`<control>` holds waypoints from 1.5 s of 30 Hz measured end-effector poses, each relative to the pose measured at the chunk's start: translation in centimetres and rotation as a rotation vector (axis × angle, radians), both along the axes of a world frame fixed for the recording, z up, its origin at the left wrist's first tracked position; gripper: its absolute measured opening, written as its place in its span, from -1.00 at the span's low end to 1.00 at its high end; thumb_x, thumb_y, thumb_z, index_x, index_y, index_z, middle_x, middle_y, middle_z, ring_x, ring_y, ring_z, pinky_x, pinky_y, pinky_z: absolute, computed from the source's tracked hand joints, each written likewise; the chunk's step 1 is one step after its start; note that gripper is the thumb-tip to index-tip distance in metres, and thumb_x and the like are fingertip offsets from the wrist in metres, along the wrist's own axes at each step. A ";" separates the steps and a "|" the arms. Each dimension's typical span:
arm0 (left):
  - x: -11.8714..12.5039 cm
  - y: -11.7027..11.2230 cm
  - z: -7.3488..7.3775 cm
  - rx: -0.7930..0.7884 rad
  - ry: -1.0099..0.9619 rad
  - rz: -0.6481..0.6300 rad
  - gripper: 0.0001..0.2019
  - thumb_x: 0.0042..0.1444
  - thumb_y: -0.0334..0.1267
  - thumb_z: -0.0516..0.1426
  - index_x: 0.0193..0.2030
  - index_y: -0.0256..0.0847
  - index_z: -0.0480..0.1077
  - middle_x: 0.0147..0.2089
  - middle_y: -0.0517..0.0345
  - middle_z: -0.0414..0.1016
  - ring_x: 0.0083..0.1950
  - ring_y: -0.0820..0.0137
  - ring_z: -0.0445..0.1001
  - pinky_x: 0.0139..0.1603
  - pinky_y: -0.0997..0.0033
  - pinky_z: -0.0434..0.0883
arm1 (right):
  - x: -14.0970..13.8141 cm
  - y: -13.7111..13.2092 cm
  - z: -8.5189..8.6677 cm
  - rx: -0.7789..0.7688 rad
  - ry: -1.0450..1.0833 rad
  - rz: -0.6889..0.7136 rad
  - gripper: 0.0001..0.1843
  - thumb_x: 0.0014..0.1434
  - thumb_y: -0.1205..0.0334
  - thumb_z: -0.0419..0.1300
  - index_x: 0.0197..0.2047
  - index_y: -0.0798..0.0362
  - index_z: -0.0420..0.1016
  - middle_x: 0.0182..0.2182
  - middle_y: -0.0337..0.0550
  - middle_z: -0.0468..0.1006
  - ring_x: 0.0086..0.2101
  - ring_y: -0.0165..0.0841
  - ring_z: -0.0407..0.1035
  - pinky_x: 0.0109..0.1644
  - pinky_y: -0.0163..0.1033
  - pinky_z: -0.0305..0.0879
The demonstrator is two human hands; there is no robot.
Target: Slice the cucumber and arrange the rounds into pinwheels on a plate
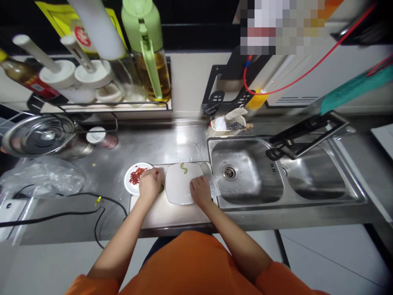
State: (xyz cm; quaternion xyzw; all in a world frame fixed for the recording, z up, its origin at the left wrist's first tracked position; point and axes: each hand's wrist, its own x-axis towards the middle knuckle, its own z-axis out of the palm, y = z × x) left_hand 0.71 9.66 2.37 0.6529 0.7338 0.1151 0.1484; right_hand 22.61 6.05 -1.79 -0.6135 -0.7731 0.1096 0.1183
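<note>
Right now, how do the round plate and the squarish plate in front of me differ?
Shape: the round plate has a circular rim, while the squarish plate has rounded corners.
Size: the squarish plate looks larger than the round plate.
Contents: the round plate bears many chopped red pieces; the squarish plate shows just a little sliced green food, near its far edge.
Shared: both are pale and lie face up.

Steel counter runs across the frame, left to right; shiny, wet specks near centre. Lower centre: pale board lying flat, square plate on it. Left: lidded pot, clear bag just below, jar to the pot's right. Lower left: black cable. Right of centre: twin sink set in, small tub behind.
</note>
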 end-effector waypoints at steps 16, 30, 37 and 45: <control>0.2 -5.8 -1.4 -0.146 0.230 -0.156 -0.76 0.14 -0.19 0.01 -0.22 -0.22 0.47 -0.27 -0.03 0.49 -0.21 0.22 0.36 -0.12 0.29 0.23 | -0.4 -3.2 0.6 -0.080 -0.018 0.067 -0.84 0.22 0.27 0.07 -0.38 0.07 0.42 -0.35 -0.10 0.44 -0.15 -0.22 0.15 -0.25 -0.20 -0.04; -1.1 -6.3 -0.3 -0.090 0.136 -0.134 -0.74 0.18 -0.25 -0.02 -0.30 -0.21 0.50 -0.34 0.03 0.53 -0.27 0.30 0.41 -0.16 0.34 0.26 | -1.6 -2.8 1.5 -0.294 0.272 -0.010 -0.83 0.16 0.33 0.05 -0.41 0.07 0.43 -0.40 -0.12 0.48 -0.25 -0.30 0.27 -0.16 -0.22 0.10; 0.3 -7.4 1.9 0.104 -0.009 -0.301 -0.75 0.21 -0.24 -0.01 -0.23 -0.20 0.49 -0.30 0.07 0.54 -0.29 0.32 0.40 -0.17 0.33 0.31 | -4.4 -1.6 2.1 -1.037 1.059 -0.407 -0.77 0.04 0.15 0.14 -0.27 0.09 0.48 -0.35 -0.16 0.55 -0.45 -0.44 0.36 -0.47 -0.37 0.13; 2.6 -7.4 2.0 0.159 -0.207 -0.363 -0.79 0.18 -0.30 0.02 -0.19 -0.20 0.48 -0.28 0.08 0.55 -0.25 0.33 0.42 -0.16 0.33 0.34 | -3.1 -0.7 2.2 -1.033 1.354 -0.458 -0.69 -0.14 0.21 0.24 -0.25 0.06 0.51 -0.41 -0.25 0.49 -0.44 -0.47 0.33 -0.49 -0.43 0.08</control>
